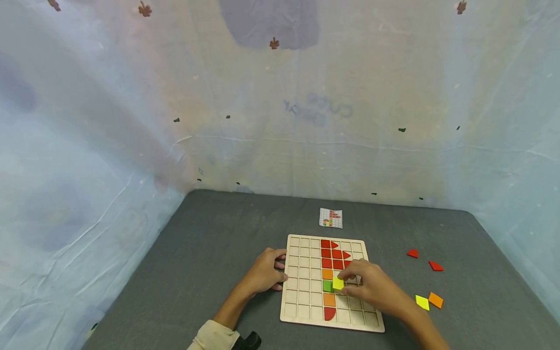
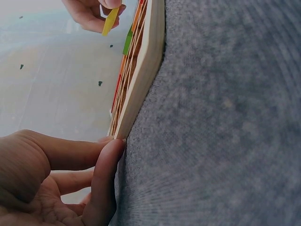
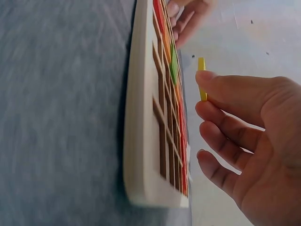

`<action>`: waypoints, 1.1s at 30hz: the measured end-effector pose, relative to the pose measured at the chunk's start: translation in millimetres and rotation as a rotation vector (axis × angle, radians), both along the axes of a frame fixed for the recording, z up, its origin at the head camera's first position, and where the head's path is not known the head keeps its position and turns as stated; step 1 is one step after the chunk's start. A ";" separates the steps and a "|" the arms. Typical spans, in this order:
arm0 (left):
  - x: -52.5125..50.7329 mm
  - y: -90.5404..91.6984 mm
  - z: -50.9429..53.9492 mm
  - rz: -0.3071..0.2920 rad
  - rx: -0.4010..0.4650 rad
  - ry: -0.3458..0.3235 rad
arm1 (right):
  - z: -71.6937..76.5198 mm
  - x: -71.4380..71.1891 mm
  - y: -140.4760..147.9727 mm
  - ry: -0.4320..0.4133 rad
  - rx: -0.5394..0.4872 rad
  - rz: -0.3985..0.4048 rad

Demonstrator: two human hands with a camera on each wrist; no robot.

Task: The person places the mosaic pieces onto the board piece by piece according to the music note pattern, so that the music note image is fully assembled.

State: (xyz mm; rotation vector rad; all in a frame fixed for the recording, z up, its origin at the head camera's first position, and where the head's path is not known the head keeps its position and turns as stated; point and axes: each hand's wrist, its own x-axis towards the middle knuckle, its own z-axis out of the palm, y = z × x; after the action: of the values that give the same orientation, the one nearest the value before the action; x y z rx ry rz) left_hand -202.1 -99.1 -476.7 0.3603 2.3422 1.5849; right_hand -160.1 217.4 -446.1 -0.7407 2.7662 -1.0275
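Observation:
A light wooden grid board [image 1: 302, 296] lies on the dark table, with red, orange and green tiles set in some of its squares. My left hand [image 1: 264, 272] is at the board's left edge; thumb and fingers pinch that edge in the left wrist view. Between thumb and fingertip, my right hand [image 1: 372, 287] pinches a yellow square tile [image 1: 338, 283]. The right wrist view shows this yellow tile [image 3: 202, 84] held above the board, apart from it. Beside it in the grid sits a green tile [image 1: 327, 286], between two orange tiles.
A small printed pattern card [image 1: 330, 218] lies beyond the board. To the right are two red pieces [image 1: 436, 266], a yellow tile [image 1: 422, 302] and an orange tile [image 1: 436, 300]. Pale sheeting [image 1: 280, 160] rises behind the grey-covered table [image 1: 210, 253].

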 end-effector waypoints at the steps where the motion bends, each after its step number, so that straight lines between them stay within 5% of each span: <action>1: 0.2 0.1 0.0 0.000 -0.001 -0.002 | -0.2 0.4 -2.3 0.002 -0.005 0.009; 15: -0.1 0.0 0.8 -0.001 -0.001 0.005 | -2.4 8.6 -29.6 -0.132 -0.044 0.069; 33: 1.9 0.3 0.8 -0.011 -0.003 0.021 | -6.0 12.9 -37.8 -0.052 -0.034 0.108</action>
State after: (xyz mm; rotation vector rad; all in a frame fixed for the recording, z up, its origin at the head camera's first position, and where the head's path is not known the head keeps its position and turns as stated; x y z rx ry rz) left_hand -200.2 -98.8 -475.9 0.3905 2.3533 1.5801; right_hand -147.2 179.6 -452.1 -0.8450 2.6389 -1.0599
